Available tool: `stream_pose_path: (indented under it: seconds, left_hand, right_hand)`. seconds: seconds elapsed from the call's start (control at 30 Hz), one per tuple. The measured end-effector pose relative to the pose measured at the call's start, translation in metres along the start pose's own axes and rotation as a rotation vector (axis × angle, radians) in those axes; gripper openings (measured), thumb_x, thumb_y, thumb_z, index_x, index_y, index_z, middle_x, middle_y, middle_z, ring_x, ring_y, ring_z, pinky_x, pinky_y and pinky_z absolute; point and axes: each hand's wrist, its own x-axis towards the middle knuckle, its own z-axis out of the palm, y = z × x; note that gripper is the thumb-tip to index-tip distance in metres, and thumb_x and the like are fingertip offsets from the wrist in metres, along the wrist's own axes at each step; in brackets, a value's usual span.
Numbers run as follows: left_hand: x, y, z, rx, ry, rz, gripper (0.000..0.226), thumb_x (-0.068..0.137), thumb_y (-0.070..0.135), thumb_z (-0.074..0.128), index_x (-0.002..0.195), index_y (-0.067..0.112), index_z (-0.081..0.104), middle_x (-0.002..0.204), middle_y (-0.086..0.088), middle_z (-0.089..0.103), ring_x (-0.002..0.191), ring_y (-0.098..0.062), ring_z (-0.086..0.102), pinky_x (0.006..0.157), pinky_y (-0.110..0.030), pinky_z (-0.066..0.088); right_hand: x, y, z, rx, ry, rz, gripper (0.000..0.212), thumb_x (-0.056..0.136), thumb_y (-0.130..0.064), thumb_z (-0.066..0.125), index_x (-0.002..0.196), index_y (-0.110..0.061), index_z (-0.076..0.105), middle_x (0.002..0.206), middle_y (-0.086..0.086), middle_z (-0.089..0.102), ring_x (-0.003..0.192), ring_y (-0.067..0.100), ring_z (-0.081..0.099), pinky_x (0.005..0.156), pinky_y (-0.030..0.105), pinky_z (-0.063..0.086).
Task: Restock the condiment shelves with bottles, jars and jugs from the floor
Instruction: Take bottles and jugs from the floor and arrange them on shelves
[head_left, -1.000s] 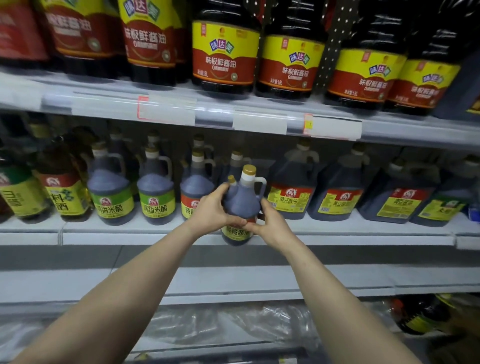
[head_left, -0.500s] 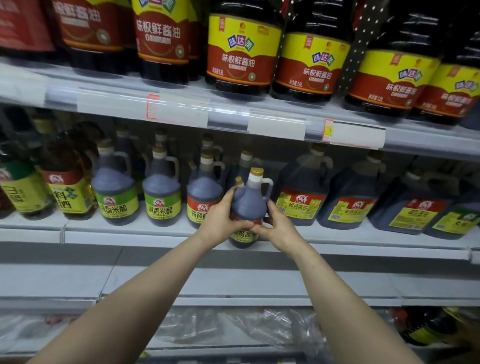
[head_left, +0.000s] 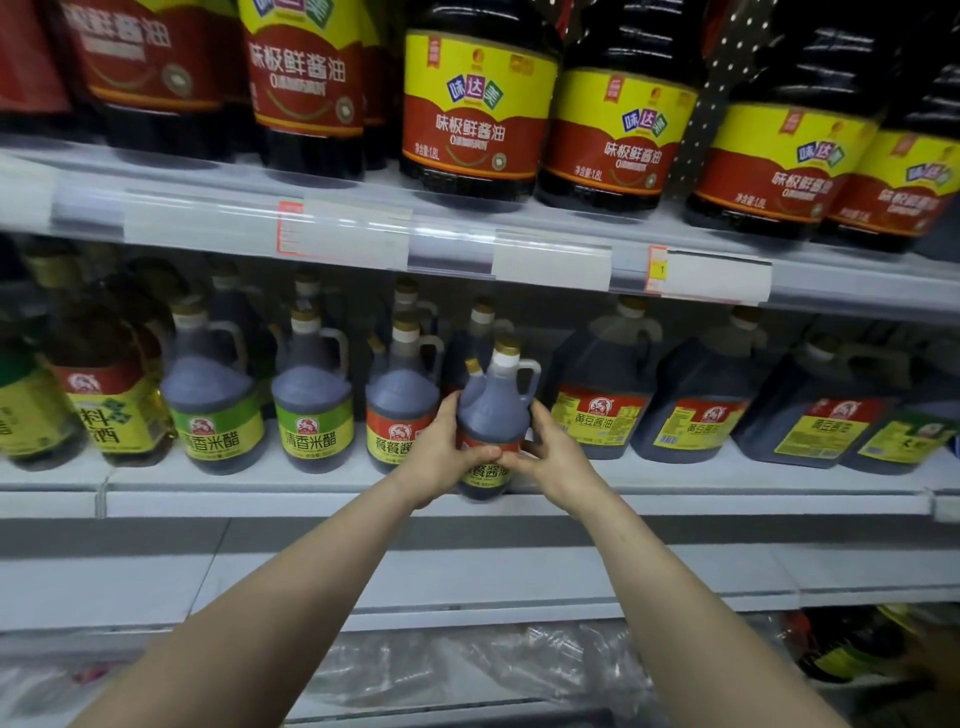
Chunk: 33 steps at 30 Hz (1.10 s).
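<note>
Both hands are closing on the handled jug (head_left: 493, 410) at the front edge of the middle shelf (head_left: 727, 486): left hand (head_left: 441, 457) is curling its grip round the jug's left side, thumb lying across the red label, and right hand (head_left: 550, 457) is gripping the lower right side with bent fingers. The jug is standing upright, gold cap up and handle facing right, between the red-label jug (head_left: 400, 415) and the big soy jug (head_left: 597, 410). Its base is probably sitting on the shelf lip, though the hands are hiding that. Red-and-yellow bottles (head_left: 478, 119) are lining the upper shelf (head_left: 208, 218).
</note>
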Motion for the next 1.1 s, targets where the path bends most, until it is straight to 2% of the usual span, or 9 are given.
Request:
stream_pose_path:
  seconds: [0.13,0.27,0.4,0.57,0.67,0.8,0.93,1.1]
  left_hand:
    - [0.005,-0.002,-0.001,0.023,0.006,0.015,0.075,0.083,0.019,0.077,0.136,0.035,0.028,0.136,0.010,0.047,0.133,-0.021,0.048,0.109,-0.041,0.044]
    - [0.009,-0.001,0.000,0.063,0.022,0.026,0.075,0.086,0.019,0.074,0.144,0.026,0.028,0.140,0.005,0.049,0.133,-0.021,0.048,0.107,-0.035,0.043]
    - [0.011,0.001,0.004,0.115,0.040,0.049,0.074,0.090,0.020,0.069,0.148,0.021,0.023,0.147,-0.003,0.045,0.136,-0.022,0.045,0.104,-0.027,0.039]
    - [0.011,0.005,0.009,0.132,0.056,0.024,0.077,0.096,0.017,0.061,0.154,0.015,0.010,0.155,-0.006,0.035,0.143,-0.024,0.036,0.116,-0.039,0.033]
    - [0.015,0.006,0.011,0.153,0.068,0.009,0.072,0.098,0.018,0.058,0.152,0.013,0.011,0.155,-0.008,0.035,0.142,-0.025,0.037,0.116,-0.044,0.035]
    - [0.019,0.006,0.011,0.151,0.068,-0.005,0.066,0.099,0.017,0.056,0.150,0.012,0.015,0.152,-0.010,0.038,0.141,-0.026,0.038,0.115,-0.045,0.036]
    - [0.022,0.005,0.012,0.174,0.093,-0.003,0.063,0.099,0.019,0.056,0.149,0.012,0.018,0.150,-0.010,0.041,0.139,-0.027,0.041,0.114,-0.045,0.038]
    - [0.015,0.005,0.017,0.188,0.133,-0.034,0.070,0.100,0.019,0.054,0.154,0.010,0.010,0.153,-0.012,0.039,0.140,-0.028,0.040,0.115,-0.043,0.035]
  right_hand:
    - [0.005,0.000,0.001,0.007,0.002,0.003,0.083,0.087,-0.019,0.077,0.153,-0.032,0.028,0.154,-0.007,0.043,0.140,0.024,0.045,0.111,0.047,0.045]
    - [0.011,-0.001,0.000,0.019,0.005,0.009,0.082,0.088,-0.017,0.076,0.153,-0.030,0.028,0.154,-0.006,0.043,0.139,0.023,0.047,0.107,0.040,0.046]
    - [0.017,-0.001,0.000,0.013,0.013,0.014,0.080,0.089,-0.014,0.074,0.154,-0.027,0.028,0.155,-0.003,0.043,0.139,0.025,0.046,0.112,0.048,0.043]
    - [0.023,-0.001,0.000,-0.010,0.019,0.009,0.076,0.091,-0.014,0.072,0.153,-0.024,0.029,0.154,-0.002,0.043,0.139,0.023,0.046,0.112,0.044,0.043]
    - [0.028,0.000,0.000,-0.036,0.031,0.003,0.069,0.091,-0.015,0.072,0.148,-0.022,0.035,0.150,0.000,0.048,0.137,0.022,0.049,0.110,0.042,0.045]
    - [0.033,0.000,0.000,-0.042,0.024,0.004,0.058,0.091,-0.016,0.073,0.139,-0.022,0.041,0.145,-0.001,0.052,0.133,0.021,0.052,0.102,0.030,0.048]
    - [0.036,0.000,0.000,-0.049,0.033,0.001,0.062,0.091,-0.016,0.073,0.142,-0.018,0.039,0.144,0.002,0.053,0.133,0.021,0.052,0.109,0.046,0.046]
    - [0.033,0.004,0.004,-0.088,0.052,-0.005,0.066,0.091,-0.019,0.073,0.146,-0.018,0.036,0.146,0.003,0.053,0.134,0.023,0.052,0.110,0.046,0.046]
